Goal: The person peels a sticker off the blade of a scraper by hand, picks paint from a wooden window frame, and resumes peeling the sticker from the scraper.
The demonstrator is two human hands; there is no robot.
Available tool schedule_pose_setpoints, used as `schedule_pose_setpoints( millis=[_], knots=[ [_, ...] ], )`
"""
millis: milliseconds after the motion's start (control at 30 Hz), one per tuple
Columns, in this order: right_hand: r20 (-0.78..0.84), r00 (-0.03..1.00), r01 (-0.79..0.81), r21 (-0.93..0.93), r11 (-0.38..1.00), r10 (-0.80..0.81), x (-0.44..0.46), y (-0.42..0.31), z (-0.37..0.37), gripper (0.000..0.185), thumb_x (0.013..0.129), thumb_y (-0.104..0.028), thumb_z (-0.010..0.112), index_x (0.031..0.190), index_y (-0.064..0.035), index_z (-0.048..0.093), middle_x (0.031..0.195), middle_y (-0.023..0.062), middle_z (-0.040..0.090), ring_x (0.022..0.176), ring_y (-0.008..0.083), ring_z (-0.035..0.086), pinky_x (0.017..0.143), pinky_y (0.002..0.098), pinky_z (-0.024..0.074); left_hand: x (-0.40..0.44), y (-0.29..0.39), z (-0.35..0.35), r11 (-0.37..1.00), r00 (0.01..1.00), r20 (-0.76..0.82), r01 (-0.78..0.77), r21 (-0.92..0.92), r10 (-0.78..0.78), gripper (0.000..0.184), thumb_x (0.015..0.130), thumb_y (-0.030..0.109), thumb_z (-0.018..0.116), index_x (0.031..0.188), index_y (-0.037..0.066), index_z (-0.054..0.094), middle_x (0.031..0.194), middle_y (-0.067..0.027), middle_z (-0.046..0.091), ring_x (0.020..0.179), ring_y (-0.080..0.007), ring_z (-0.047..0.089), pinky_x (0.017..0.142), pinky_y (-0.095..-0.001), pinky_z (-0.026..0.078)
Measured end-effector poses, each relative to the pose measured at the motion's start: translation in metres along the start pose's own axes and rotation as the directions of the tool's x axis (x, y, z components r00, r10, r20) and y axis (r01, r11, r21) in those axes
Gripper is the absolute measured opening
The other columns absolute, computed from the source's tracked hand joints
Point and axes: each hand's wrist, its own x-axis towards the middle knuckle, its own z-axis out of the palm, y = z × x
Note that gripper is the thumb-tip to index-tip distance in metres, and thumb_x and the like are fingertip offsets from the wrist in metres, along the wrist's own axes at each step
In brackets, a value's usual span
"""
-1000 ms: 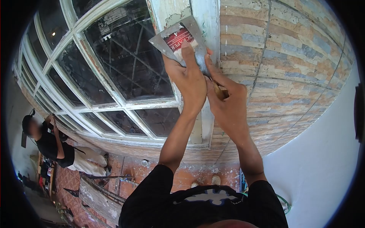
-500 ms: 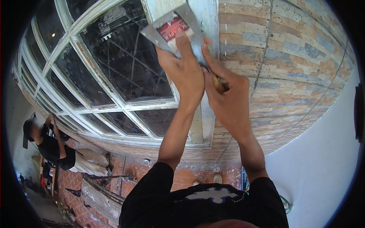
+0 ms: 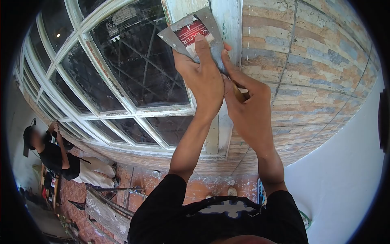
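Note:
A wide metal scraper [image 3: 217, 51] with a red label spans the upper middle of the view, its blade over the white, peeling window frame [image 3: 185, 8]. My left hand [image 3: 204, 83] grips the blade, thumb lying on the label and fingers hidden behind the metal. Around the yellowish handle my right hand [image 3: 250, 99] is closed, its index finger stretched along the blade's right edge. Both wrists nearly meet below the tool. Whether the blade's far edge touches the wood I cannot tell.
Dark glass panes [image 3: 140, 61] set in white bars fill the left. Stone-patterned tiles [image 3: 313, 77] cover the wall on the right. At far left stands another person [image 3: 61, 158] in a black shirt by the window. Paint flakes litter the orange floor [image 3: 195, 188], near a weathered board [image 3: 105, 213].
The scraper and both my hands have shifted slightly right in view, and the window and wall have shifted right too. My grip on the scraper stays the same.

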Motion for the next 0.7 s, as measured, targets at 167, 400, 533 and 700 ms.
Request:
schedule_pose_setpoints(
  millis=[167,400,533,700],
  knots=[
    [-0.004,1.000,0.006,-0.016,1.000,-0.006,0.004,0.002,-0.001,0.040,0.096,-0.003,0.057,0.135,-0.0035,0.058,0.115,0.0158,0.071,0.095,0.0075,0.057,0.076,0.0250,0.0512,0.000,-0.001,-0.001,1.000,1.000,0.008,-0.013,-0.011,0.014,0.021,0.105,0.018,0.046,0.109,-0.003,0.045,0.085,-0.0128,0.067,0.071,-0.0141,0.064,0.061,-0.0251,0.051],
    [-0.014,1.000,-0.020,0.014,1.000,0.021,-0.002,-0.010,0.004,0.040,0.095,-0.002,0.056,0.135,-0.0019,0.057,0.114,0.0175,0.071,0.097,0.0084,0.059,0.077,0.0236,0.0507,0.000,0.006,-0.006,0.998,0.999,0.035,0.040,-0.043,-0.039,0.019,0.105,0.015,0.045,0.110,-0.003,0.045,0.085,-0.0119,0.066,0.071,-0.0144,0.064,0.061,-0.0255,0.050],
    [-0.011,0.999,-0.052,-0.037,0.998,0.051,-0.001,-0.018,0.004,0.041,0.095,-0.001,0.056,0.136,-0.0010,0.056,0.112,0.0168,0.071,0.096,0.0083,0.059,0.077,0.0233,0.0506,0.006,0.012,-0.007,0.997,0.995,0.075,0.074,-0.036,-0.071,0.018,0.105,0.014,0.044,0.111,-0.003,0.044,0.086,-0.0121,0.065,0.071,-0.0149,0.065,0.062,-0.0262,0.051],
    [-0.007,0.999,-0.049,-0.036,0.998,0.048,-0.004,-0.016,0.009,0.042,0.095,-0.001,0.055,0.137,-0.0007,0.054,0.107,0.0163,0.072,0.097,0.0084,0.059,0.078,0.0238,0.0510,0.004,0.010,-0.011,0.996,0.996,0.074,0.060,-0.062,-0.055,0.019,0.105,0.014,0.045,0.111,-0.004,0.044,0.087,-0.0129,0.065,0.072,-0.0160,0.066,0.063,-0.0273,0.051]
  ],
)
